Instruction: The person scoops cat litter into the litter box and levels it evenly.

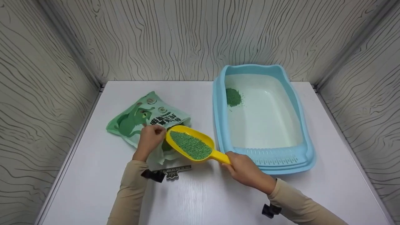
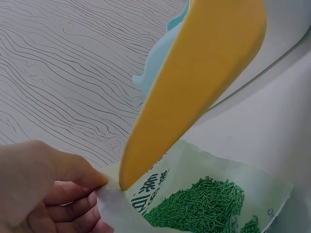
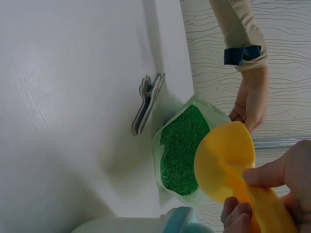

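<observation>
My right hand (image 1: 245, 168) grips the handle of a yellow scoop (image 1: 220, 157), which is heaped with green pellets (image 1: 191, 145). The scoop is held over the mouth of a light green litter bag (image 1: 134, 117) lying on its side, a cat printed on it. With thumb and fingers, my left hand (image 1: 150, 139) pinches the bag's opening edge, close beside the scoop's tip. Inside the open bag, more green pellets (image 2: 201, 208) show in the left wrist view. From the right wrist, the scoop's underside (image 3: 226, 155) overlaps the bag's mouth.
A blue litter box (image 1: 221, 125) with a white inside stands at the right, a small pile of green pellets (image 1: 233, 97) in its far left corner. In front of the bag lies a dark grey bag clip (image 1: 175, 170). Wood-grain panels (image 1: 175, 40) enclose the white table.
</observation>
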### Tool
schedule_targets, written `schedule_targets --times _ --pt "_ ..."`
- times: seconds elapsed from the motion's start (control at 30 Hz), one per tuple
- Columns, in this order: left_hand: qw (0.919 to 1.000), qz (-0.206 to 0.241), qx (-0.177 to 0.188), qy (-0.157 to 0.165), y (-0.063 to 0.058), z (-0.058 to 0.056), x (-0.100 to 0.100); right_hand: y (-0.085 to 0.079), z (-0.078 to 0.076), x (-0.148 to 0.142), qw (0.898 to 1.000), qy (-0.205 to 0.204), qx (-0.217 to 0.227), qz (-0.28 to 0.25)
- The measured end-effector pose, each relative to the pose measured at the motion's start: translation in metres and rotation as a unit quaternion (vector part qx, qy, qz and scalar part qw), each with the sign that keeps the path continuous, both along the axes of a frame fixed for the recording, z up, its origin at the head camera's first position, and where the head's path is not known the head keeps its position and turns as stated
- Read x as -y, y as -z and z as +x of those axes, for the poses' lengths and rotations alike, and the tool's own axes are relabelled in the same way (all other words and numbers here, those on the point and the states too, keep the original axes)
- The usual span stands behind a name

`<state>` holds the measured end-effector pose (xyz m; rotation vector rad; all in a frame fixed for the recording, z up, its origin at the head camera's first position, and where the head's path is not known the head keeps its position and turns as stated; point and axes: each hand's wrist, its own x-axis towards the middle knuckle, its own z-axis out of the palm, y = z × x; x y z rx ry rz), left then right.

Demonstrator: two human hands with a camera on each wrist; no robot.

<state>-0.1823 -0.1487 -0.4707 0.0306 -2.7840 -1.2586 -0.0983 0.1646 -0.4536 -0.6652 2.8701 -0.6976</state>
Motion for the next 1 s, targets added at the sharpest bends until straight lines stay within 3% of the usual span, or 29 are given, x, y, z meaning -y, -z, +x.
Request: schedule_targets --times 0.47,1.0 --pt "0.9995 0.006 -0.031 0.01 0.003 0.001 0.001 -0.006 -0.008 -0.018 1.0 -0.02 0.015 -0.015" --pt "0.9999 -0.006 -0.008 -0.003 0.002 -0.001 0.0 -0.021 -0.021 -0.032 1.0 0.0 0.008 -0.013"
